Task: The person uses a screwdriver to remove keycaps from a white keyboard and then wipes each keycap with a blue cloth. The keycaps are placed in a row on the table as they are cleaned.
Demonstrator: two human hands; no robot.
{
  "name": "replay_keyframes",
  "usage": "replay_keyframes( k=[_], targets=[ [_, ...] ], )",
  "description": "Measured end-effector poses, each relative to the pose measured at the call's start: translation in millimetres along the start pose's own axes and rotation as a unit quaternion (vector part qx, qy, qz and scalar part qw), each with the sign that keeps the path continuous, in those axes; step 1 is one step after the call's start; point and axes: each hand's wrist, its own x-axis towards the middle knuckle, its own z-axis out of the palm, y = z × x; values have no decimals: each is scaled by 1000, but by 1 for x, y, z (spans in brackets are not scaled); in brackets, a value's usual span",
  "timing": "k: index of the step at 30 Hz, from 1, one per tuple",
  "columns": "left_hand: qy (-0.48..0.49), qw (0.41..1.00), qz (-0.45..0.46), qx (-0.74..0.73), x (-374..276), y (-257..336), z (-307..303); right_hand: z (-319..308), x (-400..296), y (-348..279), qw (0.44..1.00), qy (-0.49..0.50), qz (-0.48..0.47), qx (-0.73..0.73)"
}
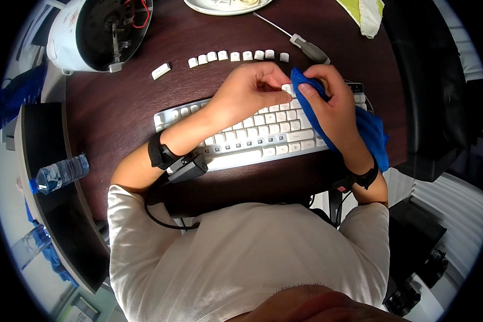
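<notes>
Between the thumb and fingers of my left hand (261,86) is a small white keycap (286,89) marked with a letter. My right hand (332,100) grips a blue cloth (309,96), whose upper end meets the keycap. The rest of the cloth hangs down over the right end of a white keyboard (241,157) and below my right wrist. One lower row of the keyboard shows bare switches (249,143) without caps. Behind it, several loose white keycaps (235,56) stand in a curved line, with a longer keycap (161,71) apart at the left.
A screwdriver (310,47) with a grey handle lies beyond my right hand. At the far edge are a white plate (225,9) holding small items and a green-and-white cloth (366,18). An opened appliance housing (70,36) with red wire sits far left, a water bottle (62,174) nearer.
</notes>
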Motion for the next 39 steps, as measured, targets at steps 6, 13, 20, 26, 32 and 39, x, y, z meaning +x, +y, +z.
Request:
replay_keyframes(
  k=[6,13,20,26,32,39],
  targets=[
    [26,999,9,18,-2,-14,3,6,0,-7,999,-36,25,-2],
    [35,999,19,12,-2,-17,3,8,2,-2,999,-28,6,-30],
    [31,999,10,14,-2,-14,2,7,3,-1,998,-31,11,-48],
    [30,1000,10,-2,-3,-14,3,6,3,-2,999,-31,3,-42],
    [21,1000,-5,-11,-2,-16,1,5,5,-2,998,-37,-27,-52],
    [28,1000,-3,-5,-3,-15,1,5,3,-6,996,-64,-44,-46]
  ],
)
